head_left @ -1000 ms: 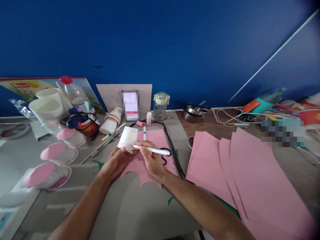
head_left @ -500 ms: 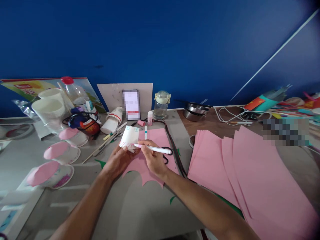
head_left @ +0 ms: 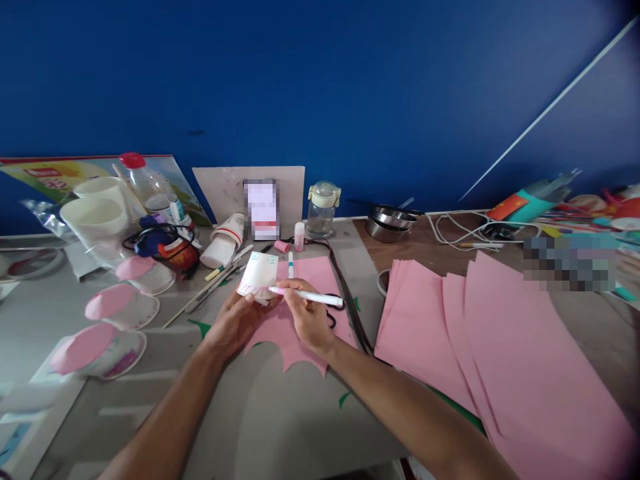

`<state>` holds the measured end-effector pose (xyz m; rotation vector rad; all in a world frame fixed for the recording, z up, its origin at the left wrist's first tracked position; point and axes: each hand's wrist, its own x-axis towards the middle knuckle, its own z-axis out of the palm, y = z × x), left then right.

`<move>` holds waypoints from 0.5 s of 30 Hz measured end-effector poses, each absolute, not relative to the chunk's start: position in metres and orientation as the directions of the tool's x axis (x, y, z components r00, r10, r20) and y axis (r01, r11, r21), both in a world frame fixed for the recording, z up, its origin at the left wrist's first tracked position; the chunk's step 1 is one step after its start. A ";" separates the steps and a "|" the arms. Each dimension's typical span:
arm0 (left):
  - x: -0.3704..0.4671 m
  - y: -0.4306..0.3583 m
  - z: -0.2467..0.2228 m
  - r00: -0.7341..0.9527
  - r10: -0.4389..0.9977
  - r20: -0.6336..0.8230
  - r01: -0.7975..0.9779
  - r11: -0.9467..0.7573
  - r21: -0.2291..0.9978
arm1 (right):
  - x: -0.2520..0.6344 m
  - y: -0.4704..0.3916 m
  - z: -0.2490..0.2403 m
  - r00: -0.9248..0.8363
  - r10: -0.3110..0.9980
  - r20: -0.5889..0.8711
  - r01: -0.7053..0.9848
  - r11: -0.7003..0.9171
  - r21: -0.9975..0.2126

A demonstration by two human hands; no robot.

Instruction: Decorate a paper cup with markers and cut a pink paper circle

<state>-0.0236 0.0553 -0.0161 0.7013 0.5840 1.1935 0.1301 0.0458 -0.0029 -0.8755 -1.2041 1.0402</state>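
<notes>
My left hand [head_left: 235, 321] is closed around a white paper cup [head_left: 259, 272], tilted on its side, with small blue-green drawings near its far end and pink strokes near the close end. A white marker [head_left: 315, 297] with a pink tip is pinched in my right hand [head_left: 306, 317], its tip at the cup's surface by the pink strokes. Beneath both hands lies a pink paper sheet [head_left: 305, 353] with a scalloped cut edge. Scissors [head_left: 332, 320] with dark handles rest on it, partly hidden by my right hand.
Pink-topped cups [head_left: 123, 307] stand at left, near stacked paper cups [head_left: 95, 223]. A phone [head_left: 263, 210] leans at the back beside a glue stick [head_left: 299, 237] and a glass jar [head_left: 323, 210]. Pink sheets [head_left: 530, 347] spread at right; metal bowls [head_left: 390, 225] sit behind.
Pink strokes on the cup have spread slightly. Both hands keep their hold, and the marker tip has barely shifted along the cup.
</notes>
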 end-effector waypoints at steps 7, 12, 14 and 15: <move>-0.022 0.055 -0.016 0.258 0.966 -0.033 -0.638 0.195 0.745 | 0.130 0.045 -0.003 0.042 0.953 0.299 -0.152 0.302 -0.941; -0.023 0.055 -0.017 0.257 0.965 -0.048 -0.627 0.205 0.751 | 0.129 0.046 -0.006 0.038 0.953 0.302 -0.146 0.304 -0.941; -0.024 0.055 -0.017 0.254 0.966 -0.055 -0.621 0.207 0.756 | 0.129 0.046 -0.006 0.038 0.954 0.297 -0.141 0.299 -0.944; -0.024 0.055 -0.017 0.252 0.966 -0.054 -0.620 0.204 0.757 | 0.129 0.046 -0.006 0.040 0.955 0.295 -0.141 0.297 -0.944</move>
